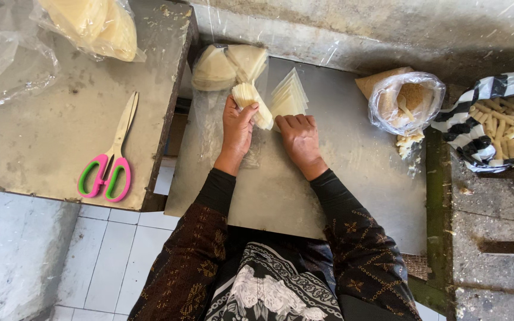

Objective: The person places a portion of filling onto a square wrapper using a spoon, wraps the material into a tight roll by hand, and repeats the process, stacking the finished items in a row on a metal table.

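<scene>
My left hand (237, 126) grips a folded bundle of pale thin wrapper sheets (252, 102) over a metal board (328, 178) on my lap. My right hand (299, 138) lies beside it, fingers curled down on the board at the lower edge of a fanned stack of triangular wrappers (290, 95). Whether it pinches a sheet I cannot tell. Behind the hands lies a plastic-wrapped pile of round wrappers (224, 66).
Pink and green scissors (111, 160) lie on the grey table (43, 137) at left, with bagged wrappers (99, 27) at its far edge. At right, a clear bag of crumbly filling (408, 101) and a striped bag of rolled sticks (501, 125).
</scene>
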